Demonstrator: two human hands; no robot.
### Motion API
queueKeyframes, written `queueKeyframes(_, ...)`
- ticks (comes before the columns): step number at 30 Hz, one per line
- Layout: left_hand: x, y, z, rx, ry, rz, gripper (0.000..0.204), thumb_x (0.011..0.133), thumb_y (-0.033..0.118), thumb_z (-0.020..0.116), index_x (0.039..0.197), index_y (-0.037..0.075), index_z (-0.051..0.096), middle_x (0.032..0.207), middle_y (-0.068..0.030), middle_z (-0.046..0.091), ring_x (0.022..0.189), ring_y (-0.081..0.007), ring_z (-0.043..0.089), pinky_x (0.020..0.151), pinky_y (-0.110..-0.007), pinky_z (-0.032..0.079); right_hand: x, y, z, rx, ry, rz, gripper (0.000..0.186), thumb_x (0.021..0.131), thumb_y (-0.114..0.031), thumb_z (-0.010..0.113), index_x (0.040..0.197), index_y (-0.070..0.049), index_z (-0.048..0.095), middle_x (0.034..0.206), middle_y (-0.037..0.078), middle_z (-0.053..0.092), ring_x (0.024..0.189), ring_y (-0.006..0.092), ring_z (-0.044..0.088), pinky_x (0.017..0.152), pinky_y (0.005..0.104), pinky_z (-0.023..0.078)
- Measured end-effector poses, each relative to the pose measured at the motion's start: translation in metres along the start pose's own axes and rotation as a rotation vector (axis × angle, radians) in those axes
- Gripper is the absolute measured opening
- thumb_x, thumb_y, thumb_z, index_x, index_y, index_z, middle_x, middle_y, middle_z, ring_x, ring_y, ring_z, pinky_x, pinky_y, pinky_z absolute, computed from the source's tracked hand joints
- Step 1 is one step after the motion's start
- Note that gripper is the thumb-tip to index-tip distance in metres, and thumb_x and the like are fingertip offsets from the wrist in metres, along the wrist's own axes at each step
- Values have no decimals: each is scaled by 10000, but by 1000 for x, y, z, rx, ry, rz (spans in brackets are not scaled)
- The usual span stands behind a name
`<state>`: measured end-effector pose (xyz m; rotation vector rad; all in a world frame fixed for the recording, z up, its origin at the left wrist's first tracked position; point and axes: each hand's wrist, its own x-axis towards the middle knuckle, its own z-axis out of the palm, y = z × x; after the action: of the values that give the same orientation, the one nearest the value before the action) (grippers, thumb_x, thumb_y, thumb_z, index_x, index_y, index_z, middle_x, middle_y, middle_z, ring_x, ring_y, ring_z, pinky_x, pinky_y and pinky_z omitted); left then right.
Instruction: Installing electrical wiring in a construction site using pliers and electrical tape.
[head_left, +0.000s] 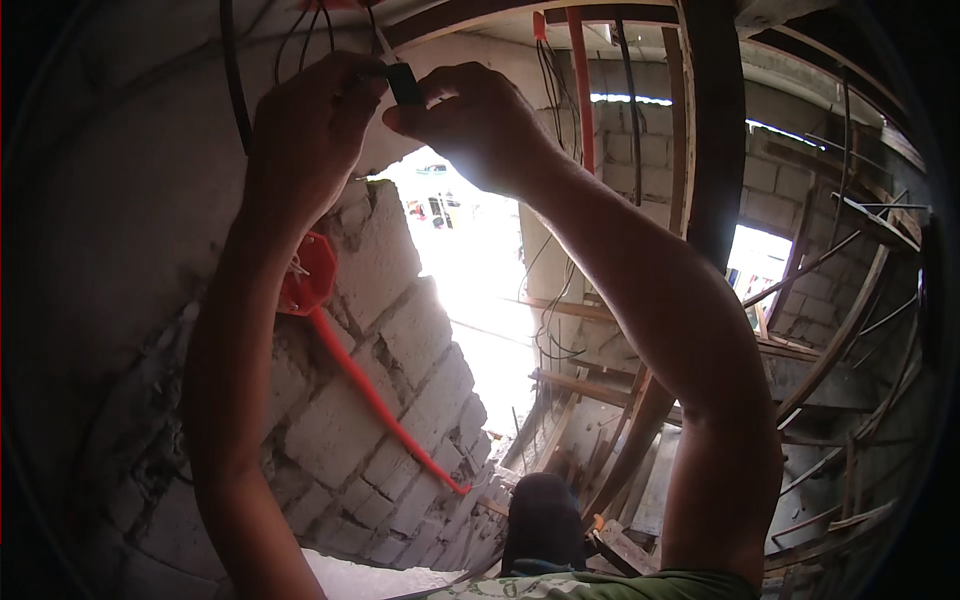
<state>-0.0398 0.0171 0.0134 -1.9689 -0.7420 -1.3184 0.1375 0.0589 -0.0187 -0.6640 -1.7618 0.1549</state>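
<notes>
- Both arms are raised overhead at a bare block wall (400, 330), where dark wires (300, 35) hang down from the ceiling — the work in hand looks like joining or taping off those wire ends, judged from how the hands meet.
- The right hand (470, 120) is closed, thumb and fingers pinched on a small black object (404, 84) — its kind is hard to tell; it may be a tape roll end or a tool tip.
- The left hand (315, 125) is curled shut just beside it, fingertips touching the same black object and seemingly gripping the wire ends, though the wires inside the fist are hidden.
- A thin white strand (383, 42) rises from the black object toward the ceiling.
- Below the left forearm, an orange octagonal junction box (310, 272) sits in the wall, with an orange conduit (385, 410) running down and to the right across the blocks.
- The next move likely calls for a steady pinch and small, careful finger work, since the hands are up high and the piece is tiny.
- Wooden formwork props (700, 150) and loose dark cables (550, 330) fill the room beyond the bright opening.
</notes>
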Motion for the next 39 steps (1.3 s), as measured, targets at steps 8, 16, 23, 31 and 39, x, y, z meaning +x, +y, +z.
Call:
queueKeyframes(8, 5, -23, 13, 307, 12, 162, 119, 942, 124, 655, 1028, 54, 698, 878, -120, 706, 786, -257, 699, 732, -353, 533, 5, 10, 0, 361, 52, -241, 347, 903, -317, 729, 1079, -18, 721, 1141, 164, 671, 972, 230, 674, 846, 354, 535)
queueKeyframes(16, -6, -14, 16, 206, -30, 370, 119, 914, 118, 710, 1016, 68, 678, 866, -79, 693, 816, -244, 668, 709, -374, 517, 18, 9, -2, 437, 132, -197, 276, 1010, -259, 536, 1211, -150, 690, 1011, 84, 696, 936, 164, 666, 807, 325, 538)
queueKeyframes(23, -8, -9, 16, -101, 63, 41, 132, 991, 149, 643, 1070, 49, 679, 802, -22, 648, 706, -94, 596, 669, -270, 489, 6, 1, -7, -4, 79, -246, 334, 998, -356, 538, 1199, -125, 671, 915, 137, 693, 824, 230, 692, 732, 377, 558)
queueKeyframes(31, -7, -12, 17, -321, 11, -100, 261, 984, 211, 651, 1170, 29, 658, 794, 9, 621, 661, -54, 519, 634, -229, 446, 6, -3, -6, 414, 136, -134, 357, 864, -358, 727, 990, -24, 714, 1043, 138, 726, 880, 230, 713, 785, 366, 561)
queueKeyframes(39, -7, -11, 8, -379, -155, -132, 390, 990, 219, 617, 1321, 13, 585, 944, -45, 708, 809, -85, 616, 777, -265, 497, 4, -14, -16, 120, 103, -27, 270, 907, -306, 644, 1057, -102, 736, 1118, 127, 725, 1008, 256, 707, 881, 368, 560)
